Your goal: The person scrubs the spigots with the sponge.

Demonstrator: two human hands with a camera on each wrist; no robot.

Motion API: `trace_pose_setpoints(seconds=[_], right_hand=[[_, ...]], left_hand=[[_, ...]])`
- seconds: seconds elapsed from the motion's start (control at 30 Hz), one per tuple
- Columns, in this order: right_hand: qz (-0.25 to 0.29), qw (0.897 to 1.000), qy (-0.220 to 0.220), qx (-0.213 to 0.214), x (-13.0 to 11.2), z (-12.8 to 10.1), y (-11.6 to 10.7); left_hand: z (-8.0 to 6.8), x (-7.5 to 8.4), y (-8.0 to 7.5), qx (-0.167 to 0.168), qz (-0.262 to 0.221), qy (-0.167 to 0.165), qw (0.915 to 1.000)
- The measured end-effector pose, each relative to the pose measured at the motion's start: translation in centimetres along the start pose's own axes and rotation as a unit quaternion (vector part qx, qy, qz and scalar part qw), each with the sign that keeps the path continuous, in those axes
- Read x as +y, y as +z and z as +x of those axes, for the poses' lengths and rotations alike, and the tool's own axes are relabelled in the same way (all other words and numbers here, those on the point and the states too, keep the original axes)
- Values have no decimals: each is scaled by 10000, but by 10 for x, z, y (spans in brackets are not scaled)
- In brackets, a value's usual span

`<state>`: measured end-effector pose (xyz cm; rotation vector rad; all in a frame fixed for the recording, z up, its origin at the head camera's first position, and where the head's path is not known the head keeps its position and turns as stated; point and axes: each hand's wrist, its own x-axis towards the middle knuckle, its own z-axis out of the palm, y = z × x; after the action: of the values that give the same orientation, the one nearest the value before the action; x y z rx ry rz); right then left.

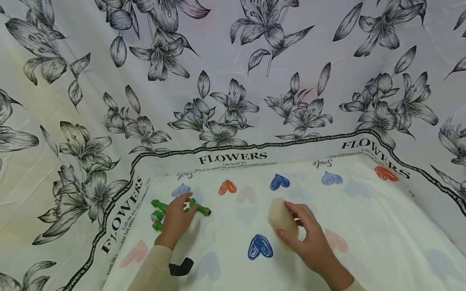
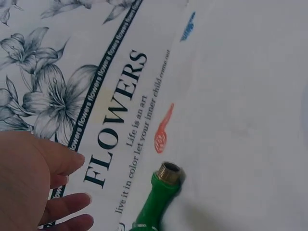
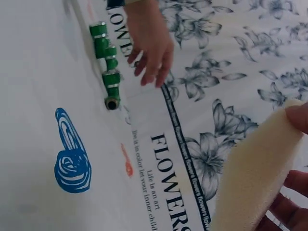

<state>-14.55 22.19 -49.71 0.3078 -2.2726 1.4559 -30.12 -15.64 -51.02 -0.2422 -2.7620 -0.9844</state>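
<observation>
Nearest me there's a small black piece (image 1: 181,267) on the heart-print cloth (image 1: 364,234), just beside my left sleeve; loads of bare cloth off to the right, all the way to the "FLOWERS" border; my right hand (image 1: 309,238) pinches a cream foam pad (image 1: 282,221), thumb on one face and fingers curled behind it; further out, my left hand (image 1: 177,220) hovers with fingers relaxed and spread over the green pipe fitting (image 1: 182,208), not gripping it; the fitting sits close to the cloth's left edge.

Green pipe fitting (image 1: 171,211): branched plastic piece, brass-threaded end, lying flat on heart-print cloth, partly under left hand (image 1: 177,218). Cream sponge (image 1: 282,221): soft oval pad, tilted on edge, pinched in right hand (image 1: 309,238).
</observation>
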Motion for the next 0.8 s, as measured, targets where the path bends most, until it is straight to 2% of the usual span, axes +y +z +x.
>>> trace_pose_setpoints(seconds=[0.1,0.17,0.23,0.33,0.43,0.5,0.6,0.73,0.8], right_hand=[[-647,9960,-155,-604,4,1,10],[-1221,9859,-294,-1106,9,2,16],[-1774,9697,-435,-1622,15,2,22],[-2404,9401,-544,-2354,27,2,29],[-2790,9114,-506,-2982,37,-1,34],[-2918,8984,-487,-3245,42,-4,37],[-3022,8902,-523,-3370,47,-8,40],[-3095,8908,-637,-3265,47,-11,41],[-3133,8924,-653,-3181,44,-11,41]], left_hand=[[-12,15,-2,-15,-570,43,9984],[-20,23,-3,-22,-783,146,9968],[-27,29,-2,-27,-892,299,9956],[-36,32,1,-87,-985,389,9943],[-44,30,6,-183,-1081,436,9930],[-48,29,10,-238,-1124,439,9924],[-52,27,16,-344,-1164,483,9914],[-55,32,24,-446,-911,612,9930],[-57,38,27,-469,-715,778,9933]])
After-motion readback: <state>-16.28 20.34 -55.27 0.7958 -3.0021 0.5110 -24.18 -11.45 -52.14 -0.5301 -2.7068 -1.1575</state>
